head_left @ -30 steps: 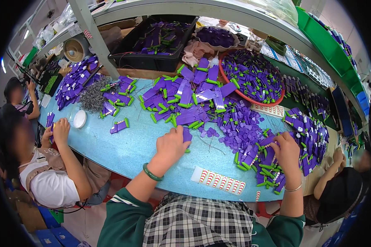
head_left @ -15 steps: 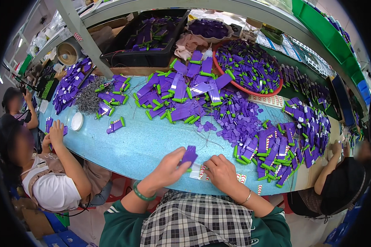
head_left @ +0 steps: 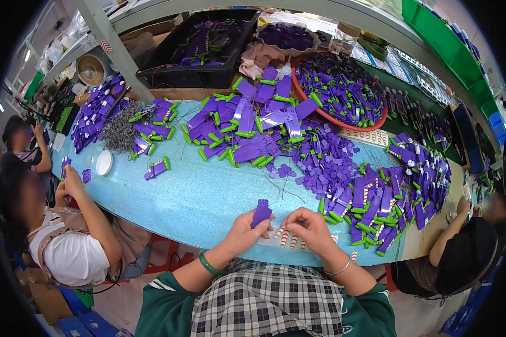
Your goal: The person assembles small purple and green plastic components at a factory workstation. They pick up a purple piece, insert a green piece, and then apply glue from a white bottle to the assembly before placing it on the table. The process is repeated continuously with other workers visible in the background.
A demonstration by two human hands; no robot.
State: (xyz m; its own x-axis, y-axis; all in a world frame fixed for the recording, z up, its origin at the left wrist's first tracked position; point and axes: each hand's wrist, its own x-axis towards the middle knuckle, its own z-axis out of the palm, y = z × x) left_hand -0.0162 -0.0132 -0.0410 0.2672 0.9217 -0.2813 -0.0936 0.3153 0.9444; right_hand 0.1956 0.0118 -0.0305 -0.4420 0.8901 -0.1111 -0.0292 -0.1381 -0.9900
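Note:
A flat purple plastic piece stands up from the grip of my left hand, over the near edge of the table. Close beside it, my right hand has thumb and forefinger pinched together at a red-and-white striped sticker, which seems to be lifting off its sheet. That sticker sheet lies flat under my right hand, with several striped stickers in a row on it. My right palm hides part of the sheet.
Purple pieces with green ends pile up ahead, and striped ones to the right. A red basket and a black tray stand behind. A white lid lies left. Co-workers sit at both sides, one in a white sleeve.
My left hand has shifted right with the purple piece, now closer to my right hand. My right hand has turned and raised its pinch, uncovering more stickers. The left co-worker's hands moved lower.

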